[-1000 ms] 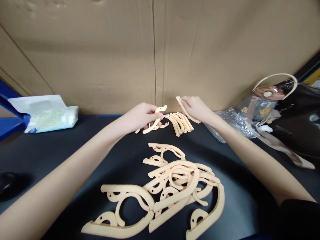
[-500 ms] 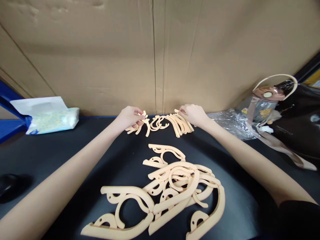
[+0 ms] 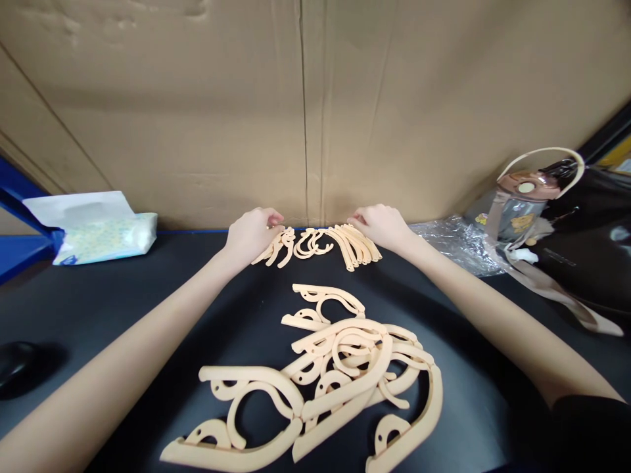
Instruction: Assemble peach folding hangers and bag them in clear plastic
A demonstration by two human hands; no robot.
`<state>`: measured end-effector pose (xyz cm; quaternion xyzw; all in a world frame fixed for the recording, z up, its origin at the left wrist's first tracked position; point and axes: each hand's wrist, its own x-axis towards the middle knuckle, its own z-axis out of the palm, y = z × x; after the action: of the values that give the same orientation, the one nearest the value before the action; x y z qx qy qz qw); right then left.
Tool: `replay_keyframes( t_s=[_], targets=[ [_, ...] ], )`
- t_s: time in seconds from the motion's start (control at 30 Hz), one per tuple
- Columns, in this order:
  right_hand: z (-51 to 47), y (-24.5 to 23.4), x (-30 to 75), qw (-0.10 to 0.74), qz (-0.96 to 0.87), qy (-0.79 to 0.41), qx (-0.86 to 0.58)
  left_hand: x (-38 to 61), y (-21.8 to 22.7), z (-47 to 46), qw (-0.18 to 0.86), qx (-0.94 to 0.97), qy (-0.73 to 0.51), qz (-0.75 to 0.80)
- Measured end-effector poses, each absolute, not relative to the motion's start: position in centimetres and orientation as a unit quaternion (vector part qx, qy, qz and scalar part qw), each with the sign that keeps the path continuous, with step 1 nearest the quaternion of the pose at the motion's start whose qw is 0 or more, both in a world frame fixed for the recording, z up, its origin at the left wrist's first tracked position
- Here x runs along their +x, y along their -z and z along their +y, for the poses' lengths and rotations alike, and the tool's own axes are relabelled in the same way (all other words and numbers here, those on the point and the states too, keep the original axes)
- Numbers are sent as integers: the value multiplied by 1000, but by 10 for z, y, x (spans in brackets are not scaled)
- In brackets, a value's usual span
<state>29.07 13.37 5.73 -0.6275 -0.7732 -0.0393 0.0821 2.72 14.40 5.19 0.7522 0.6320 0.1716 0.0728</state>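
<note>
At the far edge of the black table, my left hand [image 3: 251,235] is just above a cluster of small cream hanger pieces [image 3: 284,248]. Its thumb and fingers are apart, with nothing visible between them. My right hand [image 3: 382,225] rests over a row of long curved hanger arms [image 3: 351,246]; its fingers are curled, and whatever they may hold is hidden. Between the hands lie several hook-shaped pieces [image 3: 310,243]. Nearer to me are several joined, folded cream plastic hangers, one by itself at the left [image 3: 251,456] and others overlapping in a pile [image 3: 348,394].
A soft tissue pack [image 3: 106,238] sits at the far left, with a black mouse [image 3: 17,368] nearer me. On the right are clear plastic wrap [image 3: 451,243], a bottle with a loop handle [image 3: 522,207] and a dark bag [image 3: 586,243]. A cardboard wall [image 3: 221,118] stands behind.
The small piece pinched in my left hand now lies among the others, and the fingers have parted. The piece end poking out by my right fingertips no longer shows. The folded hangers have not moved.
</note>
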Motion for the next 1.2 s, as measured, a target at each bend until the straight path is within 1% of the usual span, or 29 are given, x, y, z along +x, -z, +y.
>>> replay_keyframes(
  t_s=[0.13, 0.27, 0.33, 0.4, 0.53, 0.67, 0.77, 0.87, 1.0, 1.1, 1.2],
  targets=[
    [104, -73, 271, 68, -845, -37, -528, 32, -63, 139, 73, 747, -194, 632],
    [76, -67, 246, 3, -895, -111, -433, 33, -72, 135, 75, 741, -221, 630],
    [69, -62, 240, -19, -898, -122, -422, 34, -75, 134, 76, 741, -231, 626],
    [66, -63, 238, -20, -895, -120, -429, 35, -77, 132, 80, 744, -239, 619],
    [59, -81, 244, -20, -897, -128, -423, 38, -82, 129, 89, 754, -249, 602],
    [44, -92, 248, -78, -917, -195, -340, 40, -82, 127, 101, 761, -260, 586],
    [38, -89, 247, -109, -924, -191, -314, 41, -81, 126, 115, 763, -272, 575],
    [41, -87, 247, -104, -923, -200, -311, 41, -80, 127, 139, 768, -286, 556],
    [53, -90, 250, -78, -905, -242, -340, 44, -80, 126, 195, 776, -292, 523],
    [58, -89, 250, -106, -894, -258, -350, 47, -82, 124, 233, 775, -294, 508],
    [56, -84, 248, -140, -896, -263, -328, 48, -83, 122, 260, 768, -300, 503]
  ],
)
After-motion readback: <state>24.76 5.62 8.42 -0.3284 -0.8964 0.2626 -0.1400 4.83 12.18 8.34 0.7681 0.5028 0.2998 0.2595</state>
